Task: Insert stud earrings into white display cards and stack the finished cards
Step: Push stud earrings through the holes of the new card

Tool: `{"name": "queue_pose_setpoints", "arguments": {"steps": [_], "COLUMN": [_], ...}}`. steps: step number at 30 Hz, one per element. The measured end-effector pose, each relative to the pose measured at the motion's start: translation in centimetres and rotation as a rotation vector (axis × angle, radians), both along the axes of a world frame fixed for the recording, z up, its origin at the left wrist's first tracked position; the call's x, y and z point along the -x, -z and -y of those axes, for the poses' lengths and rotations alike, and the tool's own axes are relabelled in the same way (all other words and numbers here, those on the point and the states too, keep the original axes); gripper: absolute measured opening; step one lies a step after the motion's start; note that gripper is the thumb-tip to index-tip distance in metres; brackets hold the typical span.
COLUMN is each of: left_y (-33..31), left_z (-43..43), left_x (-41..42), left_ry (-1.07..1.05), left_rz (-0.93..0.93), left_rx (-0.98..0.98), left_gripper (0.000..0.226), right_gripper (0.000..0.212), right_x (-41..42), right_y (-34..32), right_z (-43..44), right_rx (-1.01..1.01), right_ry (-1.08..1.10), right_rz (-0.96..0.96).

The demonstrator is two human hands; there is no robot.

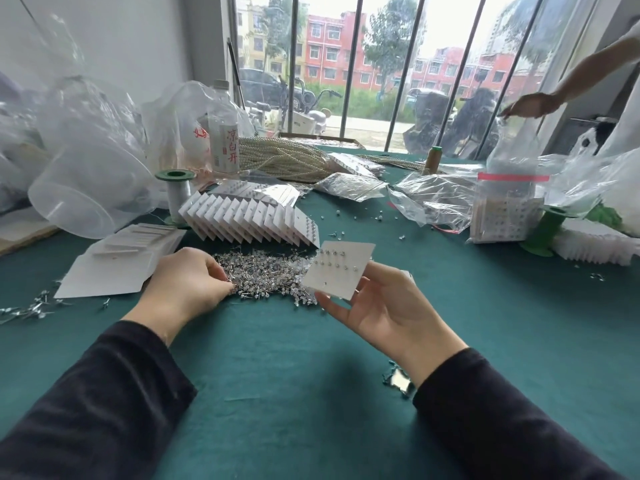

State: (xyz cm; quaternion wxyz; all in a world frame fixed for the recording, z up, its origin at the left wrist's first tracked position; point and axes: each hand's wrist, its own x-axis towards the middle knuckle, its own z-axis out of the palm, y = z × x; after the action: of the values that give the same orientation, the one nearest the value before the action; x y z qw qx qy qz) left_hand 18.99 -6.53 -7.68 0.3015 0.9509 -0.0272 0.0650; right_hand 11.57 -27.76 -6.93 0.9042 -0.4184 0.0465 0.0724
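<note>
From my head camera, my left hand [187, 284] is down on the dark green felt tabletop [277, 382]. Its fingers are curled and the tips are bunched together at the left edge of the loose heap of small silver stud earrings [266, 277]. I cannot tell whether a stud is pinched between them.

My right hand [384, 308] is raised just right of the heap, palm toward me, gripping the white square display card [341, 268] by its lower edge between thumb and fingers. The card is tilted, and two rows of studs are already seated across its upper part.

Behind the heap, a long fanned row of finished white cards [249, 220] lies overlapped on the felt. To its left is a flat pile of blank white cards [117, 268], which almost touches my left hand. A few stray studs are scattered over the cloth.

Further back stand a green-capped spool of clear thread [175, 195], a clear plastic bottle with red lettering [223, 133] and a bundle of cream pearl strands [277, 157]. To the right is a clear zip bag of filled cards [505, 209]. Another person's hand [530, 105] reaches in at the upper right.
</note>
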Motion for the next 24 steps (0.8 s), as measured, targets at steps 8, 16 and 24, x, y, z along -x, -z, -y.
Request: {"name": "queue_pose_setpoints", "arguments": {"steps": [8,16,24], "left_y": [-0.3,-2.0,-2.6], "left_z": [0.0,2.0,4.3], "left_x": [0.3,2.8,4.7], "left_ry": [-0.017,0.181,0.398], "left_rz": [0.04,0.169,0.038], "left_rx": [0.07,0.292,1.021], "left_gripper": [0.015,0.014,0.018], "right_gripper": [0.037,0.036,0.037], "right_x": [-0.1,-0.1,0.3], "right_y": [0.3,0.4,0.1], "right_z": [0.0,0.1,-0.5], "right_rx": [-0.027,-0.088,-0.07], "right_ry": [-0.036,-0.078,-0.252], "right_rz": [-0.013,-0.007,0.067]}}
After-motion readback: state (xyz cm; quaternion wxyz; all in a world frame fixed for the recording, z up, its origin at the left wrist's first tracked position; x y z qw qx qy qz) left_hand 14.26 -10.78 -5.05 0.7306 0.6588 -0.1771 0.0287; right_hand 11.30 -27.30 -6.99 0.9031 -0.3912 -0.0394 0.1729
